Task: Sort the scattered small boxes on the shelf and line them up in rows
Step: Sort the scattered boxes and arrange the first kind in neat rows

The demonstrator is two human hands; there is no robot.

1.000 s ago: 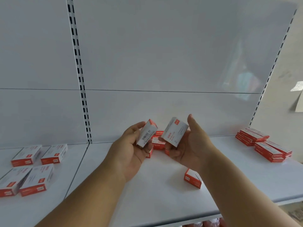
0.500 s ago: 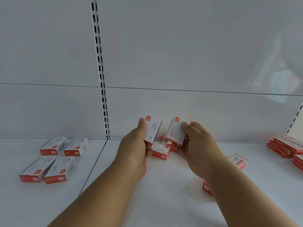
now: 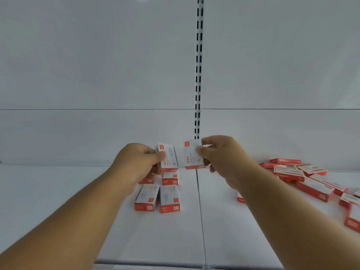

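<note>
In the head view, the left hand (image 3: 140, 162) pinched one small red-and-white box (image 3: 169, 158) and the right hand (image 3: 220, 158) pinched another (image 3: 191, 155). Both boxes were upright, long axes vertical, and near each other above the shelf (image 3: 58, 201). The started row (image 3: 157, 199) lay directly below the left hand, nearer it. The scattered pile (image 3: 298, 174) lay to the right, well apart. Setting down there probably came next.

Print on the held boxes

Red logo squares and small lines of print are seen on both held boxes (image 3: 169, 158) (image 3: 191, 154), too blurred to be read.
</note>
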